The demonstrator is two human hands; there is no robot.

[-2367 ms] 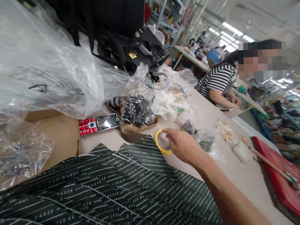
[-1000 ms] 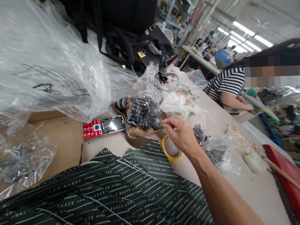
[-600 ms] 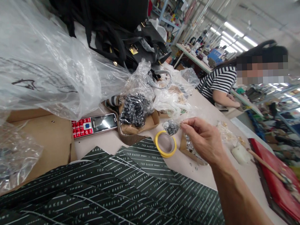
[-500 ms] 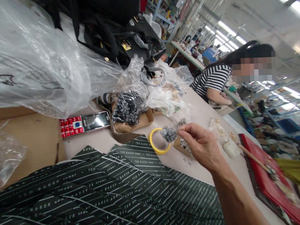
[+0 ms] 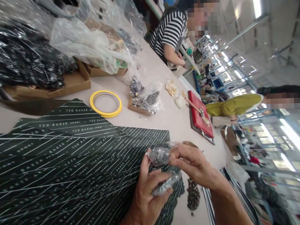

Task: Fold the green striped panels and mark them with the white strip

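Observation:
Both my hands hold one small clear plastic bag (image 5: 160, 157) of dark little metal parts, low in the picture. My left hand (image 5: 149, 191) grips its lower end with curled fingers. My right hand (image 5: 193, 165) pinches its upper end between thumb and fingers. The bag hovers over the near edge of a fanned stack of dark green striped printed sheets (image 5: 67, 154). A small heap of dark parts (image 5: 193, 194) lies on the white table (image 5: 169, 115) just below my hands.
A yellow tape roll (image 5: 105, 103) lies past the sheets. Beyond it are a small cardboard tray with bagged metal parts (image 5: 144, 101), a red board with a brush (image 5: 200, 119), cardboard boxes and plastic bags (image 5: 88, 42). A person in a striped shirt (image 5: 170, 31) sits at the far end.
My right hand picked a small bag of dark parts from beside the yellow tape and brought it close. My left hand came into view and took hold of it. The view swung right.

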